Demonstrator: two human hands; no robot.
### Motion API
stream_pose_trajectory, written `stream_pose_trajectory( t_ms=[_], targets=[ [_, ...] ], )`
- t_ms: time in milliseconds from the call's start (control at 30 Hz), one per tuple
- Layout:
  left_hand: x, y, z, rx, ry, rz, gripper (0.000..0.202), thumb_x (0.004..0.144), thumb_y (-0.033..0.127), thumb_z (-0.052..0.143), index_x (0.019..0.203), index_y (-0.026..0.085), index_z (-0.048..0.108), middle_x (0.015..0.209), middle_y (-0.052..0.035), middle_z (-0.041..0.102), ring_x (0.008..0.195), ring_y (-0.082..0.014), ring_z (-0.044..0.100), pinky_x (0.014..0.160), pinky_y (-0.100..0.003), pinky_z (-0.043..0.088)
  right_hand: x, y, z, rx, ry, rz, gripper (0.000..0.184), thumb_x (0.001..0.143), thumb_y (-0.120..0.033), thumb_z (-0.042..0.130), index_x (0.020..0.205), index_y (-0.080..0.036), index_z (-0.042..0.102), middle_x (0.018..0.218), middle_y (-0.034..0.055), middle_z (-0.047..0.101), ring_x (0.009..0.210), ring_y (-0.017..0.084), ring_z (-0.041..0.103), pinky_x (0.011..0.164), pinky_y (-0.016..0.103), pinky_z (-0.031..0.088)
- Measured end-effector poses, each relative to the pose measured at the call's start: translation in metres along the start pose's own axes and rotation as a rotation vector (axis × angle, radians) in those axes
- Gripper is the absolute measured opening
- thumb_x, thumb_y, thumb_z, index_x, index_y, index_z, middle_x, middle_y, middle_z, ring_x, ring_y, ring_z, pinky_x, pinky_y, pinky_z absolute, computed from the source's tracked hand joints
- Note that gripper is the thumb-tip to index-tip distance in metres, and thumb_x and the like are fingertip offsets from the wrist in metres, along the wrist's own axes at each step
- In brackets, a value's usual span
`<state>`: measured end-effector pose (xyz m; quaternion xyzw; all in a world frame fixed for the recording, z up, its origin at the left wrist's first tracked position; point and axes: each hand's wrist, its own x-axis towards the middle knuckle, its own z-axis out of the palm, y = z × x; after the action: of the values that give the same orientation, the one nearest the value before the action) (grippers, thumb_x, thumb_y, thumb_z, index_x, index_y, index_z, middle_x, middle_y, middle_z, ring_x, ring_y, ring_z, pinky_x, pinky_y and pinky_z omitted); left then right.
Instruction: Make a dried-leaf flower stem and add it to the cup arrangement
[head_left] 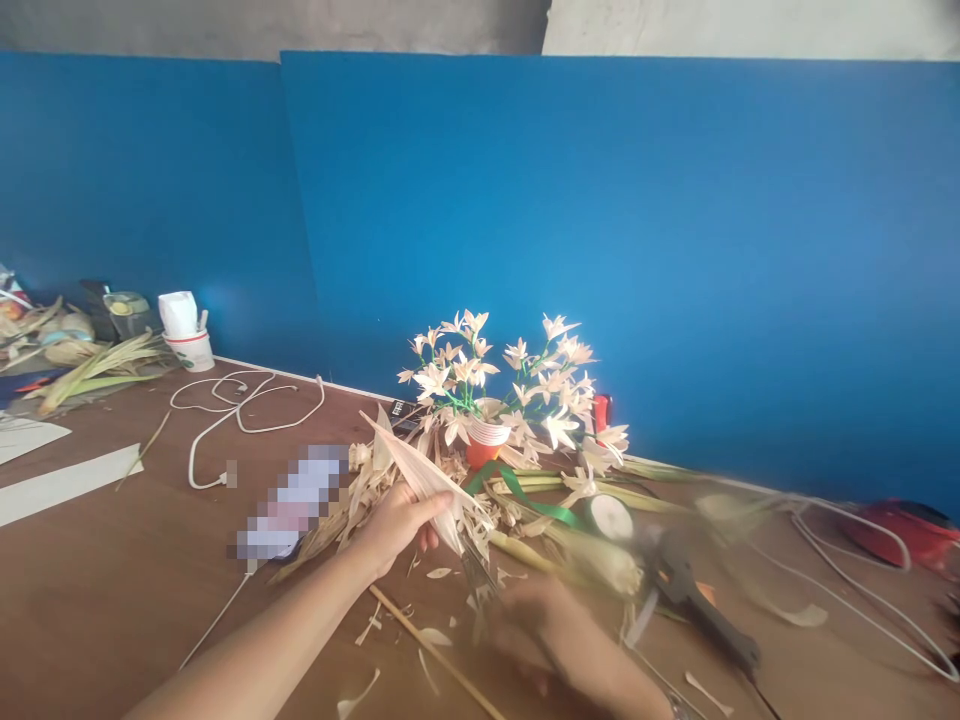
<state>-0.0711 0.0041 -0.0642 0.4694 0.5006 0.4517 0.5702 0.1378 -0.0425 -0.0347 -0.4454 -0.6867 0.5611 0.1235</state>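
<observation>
My left hand is closed in a pinch on a pale, pointed dried husk leaf that sticks up and to the left above the brown table. My right hand is low and smeared by motion; it seems to hold scissors whose blades point up at the leaf's lower end, but its fingers are too blurred to read. Behind them a small orange-and-white cup holds a bunch of cream husk flowers on green stems.
Husk scraps and a thin stick litter the table by my hands. A green ribbon and tape roll lie right of the cup, a black glue gun beyond. White cables and a mug sit left, before the blue wall.
</observation>
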Motion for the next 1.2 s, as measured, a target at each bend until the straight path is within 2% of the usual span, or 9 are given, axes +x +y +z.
stream_pose_trajectory(
  t_ms=[167,367,567,733,1200],
  targets=[
    [-0.0016,0.0015,0.0017,-0.042,0.026,0.015,0.03,0.07,0.042,0.069,0.063,0.013,0.064,0.048,-0.0012,0.06,0.039,-0.0099,0.051,0.037,-0.019,0.033,-0.001,0.0028,-0.0008,0.011,-0.001,-0.052,0.026,0.07,-0.038,0.057,0.072,-0.014,0.068,0.054,-0.0023,0.051,0.044,0.009,0.045,0.038,0.018,0.034],
    [-0.0009,0.0021,0.0016,-0.093,0.07,0.037,0.031,0.069,0.045,0.068,0.069,0.014,0.063,0.05,0.0011,0.06,0.041,-0.0091,0.05,0.038,-0.019,0.034,0.0003,0.0045,-0.0001,0.015,-0.004,-0.035,0.019,0.068,-0.034,0.061,0.067,-0.015,0.063,0.052,-0.0033,0.05,0.044,0.009,0.043,0.038,0.018,0.032],
    [-0.0015,0.0,0.0023,-0.053,0.019,0.019,0.028,0.07,0.04,0.069,0.066,0.013,0.066,0.049,-0.0003,0.061,0.039,-0.0098,0.05,0.038,-0.02,0.035,0.0001,0.0053,0.0016,0.038,0.033,-0.067,0.024,0.072,-0.038,0.059,0.065,-0.016,0.061,0.05,-0.0038,0.047,0.046,0.009,0.04,0.041,0.02,0.03],
    [-0.0022,-0.0019,0.0046,-0.015,-0.001,0.009,0.024,0.07,0.038,0.069,0.069,0.014,0.067,0.048,0.0017,0.059,0.04,-0.0107,0.052,0.037,-0.019,0.036,-0.0004,0.0054,0.0028,0.002,0.072,-0.137,0.023,0.071,-0.037,0.061,0.064,-0.016,0.062,0.056,-0.0014,0.051,0.053,0.011,0.043,0.047,0.021,0.033],
    [-0.0022,-0.0029,0.0047,-0.004,-0.027,0.018,0.023,0.071,0.038,0.068,0.071,0.014,0.066,0.05,0.0013,0.06,0.04,-0.0106,0.052,0.038,-0.019,0.038,0.0,0.0089,0.004,-0.03,0.14,-0.119,0.017,0.072,-0.03,0.065,0.067,-0.013,0.069,0.06,-0.0004,0.058,0.055,0.01,0.045,0.053,0.02,0.037]
  ],
)
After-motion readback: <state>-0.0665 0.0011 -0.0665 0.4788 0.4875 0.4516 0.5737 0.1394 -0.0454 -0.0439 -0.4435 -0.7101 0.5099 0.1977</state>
